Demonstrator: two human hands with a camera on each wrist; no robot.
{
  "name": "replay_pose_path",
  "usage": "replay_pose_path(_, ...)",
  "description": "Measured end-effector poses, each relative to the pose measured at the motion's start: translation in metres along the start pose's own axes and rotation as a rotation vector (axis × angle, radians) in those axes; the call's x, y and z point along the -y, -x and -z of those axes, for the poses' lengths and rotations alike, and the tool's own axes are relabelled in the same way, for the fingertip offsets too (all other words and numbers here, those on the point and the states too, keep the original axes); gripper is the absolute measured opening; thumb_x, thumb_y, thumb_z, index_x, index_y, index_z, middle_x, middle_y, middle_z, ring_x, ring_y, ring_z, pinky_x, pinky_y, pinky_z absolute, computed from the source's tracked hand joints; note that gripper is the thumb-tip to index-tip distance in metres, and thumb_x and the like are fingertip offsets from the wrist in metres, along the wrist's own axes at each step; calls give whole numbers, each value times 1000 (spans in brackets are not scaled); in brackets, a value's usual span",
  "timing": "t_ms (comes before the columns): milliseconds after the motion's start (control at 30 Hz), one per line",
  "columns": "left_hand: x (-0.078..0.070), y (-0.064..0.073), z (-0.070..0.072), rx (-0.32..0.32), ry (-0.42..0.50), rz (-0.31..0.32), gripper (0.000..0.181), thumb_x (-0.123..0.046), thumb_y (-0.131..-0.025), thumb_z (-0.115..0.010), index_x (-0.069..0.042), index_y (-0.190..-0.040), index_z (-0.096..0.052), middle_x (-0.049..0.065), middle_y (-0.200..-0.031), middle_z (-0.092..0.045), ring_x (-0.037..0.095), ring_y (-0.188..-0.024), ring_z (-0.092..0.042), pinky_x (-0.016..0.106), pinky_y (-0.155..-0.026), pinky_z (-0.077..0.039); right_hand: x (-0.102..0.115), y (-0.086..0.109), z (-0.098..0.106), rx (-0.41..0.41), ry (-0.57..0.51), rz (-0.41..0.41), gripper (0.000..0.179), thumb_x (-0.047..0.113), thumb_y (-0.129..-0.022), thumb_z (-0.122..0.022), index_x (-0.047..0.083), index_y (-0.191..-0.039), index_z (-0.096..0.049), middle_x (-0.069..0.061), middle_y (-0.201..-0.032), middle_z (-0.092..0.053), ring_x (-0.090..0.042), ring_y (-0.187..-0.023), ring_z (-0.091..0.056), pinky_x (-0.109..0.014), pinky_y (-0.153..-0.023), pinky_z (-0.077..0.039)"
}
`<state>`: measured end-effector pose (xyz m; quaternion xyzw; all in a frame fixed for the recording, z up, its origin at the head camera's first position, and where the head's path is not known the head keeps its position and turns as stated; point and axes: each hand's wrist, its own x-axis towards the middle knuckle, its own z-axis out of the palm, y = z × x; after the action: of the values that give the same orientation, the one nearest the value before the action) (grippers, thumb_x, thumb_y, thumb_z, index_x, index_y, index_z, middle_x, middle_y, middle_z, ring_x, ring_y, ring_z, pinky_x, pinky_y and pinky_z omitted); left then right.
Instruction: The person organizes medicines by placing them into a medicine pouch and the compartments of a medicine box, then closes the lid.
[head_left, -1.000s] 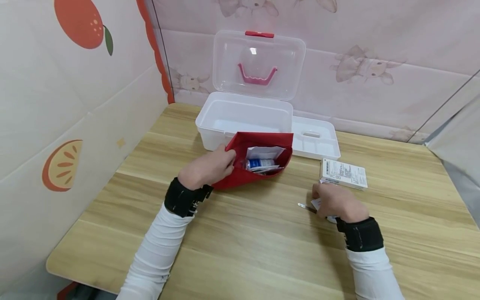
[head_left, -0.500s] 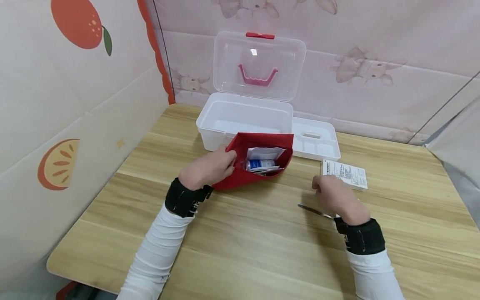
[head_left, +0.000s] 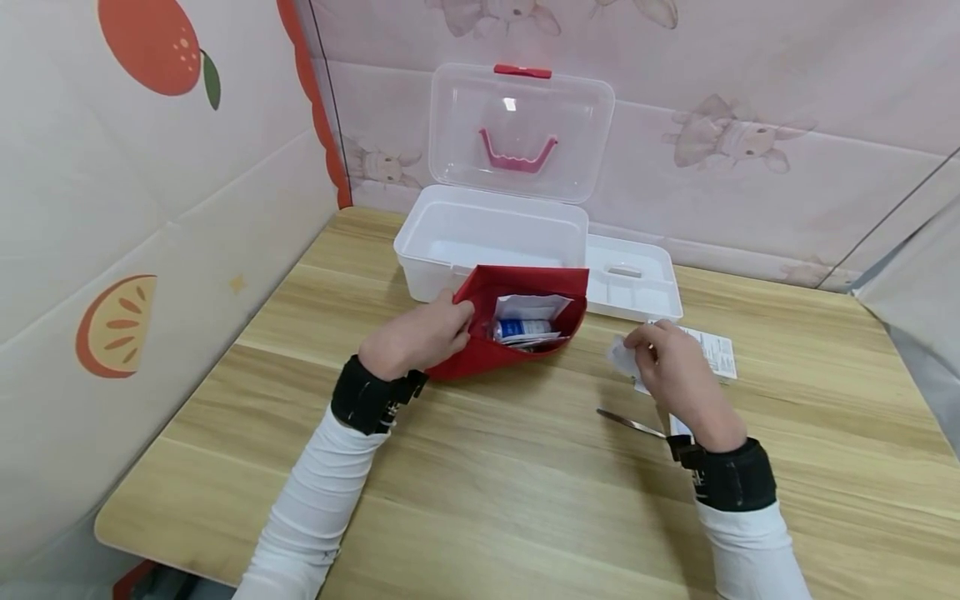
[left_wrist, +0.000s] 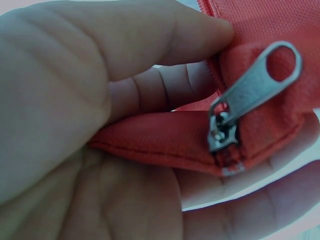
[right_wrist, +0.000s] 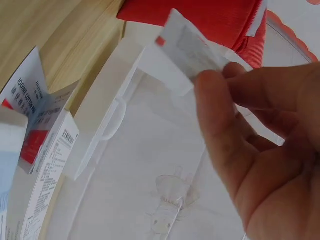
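My left hand [head_left: 416,333] grips the left edge of a red zip pouch [head_left: 480,358], whose mouth gapes open. Its metal zipper pull [left_wrist: 262,82] lies beside my thumb in the left wrist view. Inside the pouch are a blue-and-white roll-like item [head_left: 521,328] and several white packets [head_left: 532,307]. Between thumb and index finger, my right hand [head_left: 678,379] pinches a small white sachet [right_wrist: 187,47], held above the table to the right of the pouch. Metal tweezers [head_left: 630,422] lie on the table near my right wrist, their rear end hidden.
A clear plastic box [head_left: 420,275] with its lid [head_left: 517,125] raised stands behind the pouch. Beside it lies a white compartment tray [head_left: 637,296]. A printed carton [head_left: 716,354] sits behind my right hand; its flaps [right_wrist: 30,85] stand open in the right wrist view.
My right hand has lifted from the table near the carton, and the white sachet now shows in its fingers. My left hand and the pouch have stayed in place.
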<state>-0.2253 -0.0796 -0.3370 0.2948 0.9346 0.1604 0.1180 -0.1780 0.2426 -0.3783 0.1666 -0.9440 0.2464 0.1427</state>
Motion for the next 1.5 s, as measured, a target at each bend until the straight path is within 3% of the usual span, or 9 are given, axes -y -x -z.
replay_pose_path(200,-1,0,0,2,-32,0,13,-12,-91,-50,-5,-102,-49,17,-107,-51,24,-91,-53,38,-76,-55,5,-3,1,-193,-89,77,17,-13,-76,-53,-4,-82,-65,-16,-80,-60,-22,-69,-57,-41,-54,-53)
replay_pose_path(367,-1,0,0,0,-30,3,13,-12,-91,-50,-5,-101,-49,17,-107,-51,24,-91,-53,38,-76,-55,13,-4,2,-299,-149,128,17,-12,-74,-60,-2,-85,-66,-12,-82,-60,-16,-73,-61,-11,-58,-49)
replay_pose_path(467,-1,0,0,0,-23,2,14,-12,-91,-50,-4,-102,-50,17,-107,-51,24,-92,-53,38,-76,-55,20,-5,1,-320,-215,181,20,-13,-73,-63,0,-88,-67,-12,-86,-61,-17,-78,-61,-4,-67,-45)
replay_pose_path(633,-2,0,1,2,-19,0,14,-11,-91,-50,-4,-102,-49,17,-108,-51,24,-93,-52,39,-77,-54,32,-8,-6,-285,-281,281,25,-13,-72,-64,1,-93,-66,-12,-94,-62,-18,-88,-59,-24,-73,-54)
replay_pose_path(833,-1,0,2,5,-24,1,13,-11,-91,-50,-4,-102,-50,18,-108,-51,24,-93,-52,39,-77,-55,36,-11,-22,-158,-246,343,23,-5,-74,-67,2,-96,-65,-12,-103,-60,-19,-95,-55,-44,-71,-56)
replay_pose_path(1067,-2,0,3,15,-36,7,14,-12,-91,-50,-5,-102,-49,17,-107,-51,24,-92,-53,38,-77,-54,39,-11,-29,-72,-207,347,26,1,-76,-69,1,-102,-65,-16,-111,-58,-21,-101,-53,-46,-78,-54)
replay_pose_path(1500,-3,1,2,13,-42,17,12,-13,-91,-50,-6,-101,-49,17,-107,-51,24,-92,-53,38,-76,-55,43,-10,-28,-50,-172,345,24,4,-77,-68,2,-101,-67,-18,-119,-57,-26,-107,-52,-49,-86,-50)
